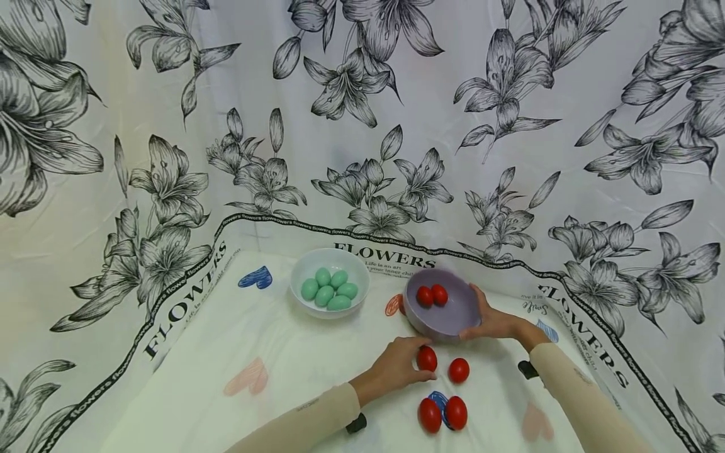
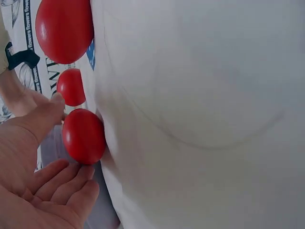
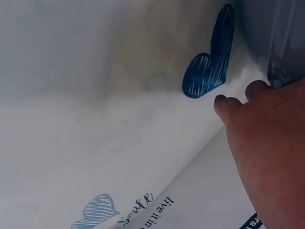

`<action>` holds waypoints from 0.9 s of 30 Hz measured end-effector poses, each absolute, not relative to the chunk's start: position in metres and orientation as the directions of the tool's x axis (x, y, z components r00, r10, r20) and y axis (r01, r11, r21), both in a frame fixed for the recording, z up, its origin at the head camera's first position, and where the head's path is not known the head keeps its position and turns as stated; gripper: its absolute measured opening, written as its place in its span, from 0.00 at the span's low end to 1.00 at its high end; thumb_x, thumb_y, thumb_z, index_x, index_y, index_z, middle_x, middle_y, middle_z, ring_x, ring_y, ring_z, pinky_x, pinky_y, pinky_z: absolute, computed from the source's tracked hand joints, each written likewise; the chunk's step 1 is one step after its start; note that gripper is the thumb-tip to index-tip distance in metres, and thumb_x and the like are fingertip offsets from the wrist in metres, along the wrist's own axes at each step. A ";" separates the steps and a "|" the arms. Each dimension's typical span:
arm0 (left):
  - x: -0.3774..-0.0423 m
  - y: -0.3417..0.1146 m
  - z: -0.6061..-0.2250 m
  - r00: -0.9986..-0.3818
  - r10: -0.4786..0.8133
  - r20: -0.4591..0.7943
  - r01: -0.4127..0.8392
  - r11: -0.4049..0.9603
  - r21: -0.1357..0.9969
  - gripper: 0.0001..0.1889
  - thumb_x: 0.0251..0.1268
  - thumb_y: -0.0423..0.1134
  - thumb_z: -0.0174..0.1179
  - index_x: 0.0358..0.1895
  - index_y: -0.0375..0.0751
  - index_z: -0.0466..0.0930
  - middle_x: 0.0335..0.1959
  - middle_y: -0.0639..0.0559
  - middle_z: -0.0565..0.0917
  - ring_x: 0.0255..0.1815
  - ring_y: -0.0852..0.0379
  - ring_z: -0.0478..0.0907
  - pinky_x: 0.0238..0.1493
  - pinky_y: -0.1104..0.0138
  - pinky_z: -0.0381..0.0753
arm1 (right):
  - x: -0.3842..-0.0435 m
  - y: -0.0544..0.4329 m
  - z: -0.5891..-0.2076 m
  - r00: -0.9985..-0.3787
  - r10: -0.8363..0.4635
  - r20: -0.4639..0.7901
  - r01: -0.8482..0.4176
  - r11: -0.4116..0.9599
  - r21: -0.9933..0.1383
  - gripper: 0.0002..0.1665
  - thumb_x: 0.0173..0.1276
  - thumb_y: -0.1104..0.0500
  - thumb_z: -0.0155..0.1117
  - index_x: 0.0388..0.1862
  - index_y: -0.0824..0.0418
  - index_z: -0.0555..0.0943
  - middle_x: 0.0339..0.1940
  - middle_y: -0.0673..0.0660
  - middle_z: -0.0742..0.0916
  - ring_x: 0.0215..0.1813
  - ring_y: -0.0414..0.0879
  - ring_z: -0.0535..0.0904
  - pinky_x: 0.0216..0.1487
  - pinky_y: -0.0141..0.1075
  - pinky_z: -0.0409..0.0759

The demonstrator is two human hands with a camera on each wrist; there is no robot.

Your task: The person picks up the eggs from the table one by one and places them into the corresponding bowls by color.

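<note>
My left hand (image 1: 398,365) is around a red egg (image 1: 427,359) on the cloth, fingers at one side and thumb at the other. In the left wrist view the fingers are extended, their tips at the lower end of that egg (image 2: 84,137); the thumb shows a small gap from it. My right hand (image 1: 494,321) grips the right side of a purple bowl (image 1: 461,308), thumb toward the near side. Two red eggs (image 1: 439,294) lie inside this bowl. The right wrist view shows only part of the hand (image 3: 271,143) against the bowl (image 3: 267,28).
Nearer me lie a single red egg (image 1: 459,370) and a pair of red eggs (image 1: 430,415). Left of the purple bowl stands a white bowl (image 1: 300,302) holding several mint-green eggs (image 1: 324,296). A flower-printed curtain (image 1: 362,157) rises behind the white cloth (image 1: 306,371).
</note>
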State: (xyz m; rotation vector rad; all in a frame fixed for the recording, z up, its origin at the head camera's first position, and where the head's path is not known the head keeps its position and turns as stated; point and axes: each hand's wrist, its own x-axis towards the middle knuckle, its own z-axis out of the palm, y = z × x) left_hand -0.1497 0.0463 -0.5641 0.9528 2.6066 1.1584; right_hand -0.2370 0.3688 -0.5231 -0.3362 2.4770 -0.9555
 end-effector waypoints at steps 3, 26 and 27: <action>-0.155 0.049 -0.571 -0.781 0.612 0.123 0.508 0.509 0.695 0.34 0.63 0.48 0.78 0.70 0.42 0.79 0.58 0.58 0.87 0.51 0.65 0.81 0.56 0.75 0.80 | -0.238 0.373 -0.528 -0.866 -0.373 -0.333 -0.046 0.722 -0.690 0.84 0.60 0.42 0.82 0.86 0.55 0.23 0.85 0.71 0.46 0.80 0.72 0.54 0.75 0.70 0.62; -0.187 0.040 -0.531 -0.746 0.607 0.274 0.533 0.297 0.792 0.29 0.65 0.54 0.76 0.69 0.58 0.81 0.61 0.67 0.86 0.60 0.68 0.80 0.60 0.68 0.82 | -0.245 0.374 -0.542 -0.884 -0.367 -0.290 -0.067 0.713 -0.698 0.86 0.59 0.45 0.83 0.86 0.54 0.22 0.85 0.72 0.45 0.78 0.74 0.56 0.73 0.72 0.63; -0.192 0.040 -0.528 -0.758 0.584 0.290 0.536 0.305 0.787 0.30 0.65 0.55 0.76 0.69 0.57 0.82 0.58 0.66 0.87 0.56 0.65 0.81 0.56 0.68 0.83 | -0.245 0.374 -0.543 -0.883 -0.368 -0.292 -0.062 0.708 -0.703 0.85 0.59 0.45 0.83 0.86 0.55 0.22 0.85 0.72 0.45 0.78 0.74 0.56 0.73 0.72 0.63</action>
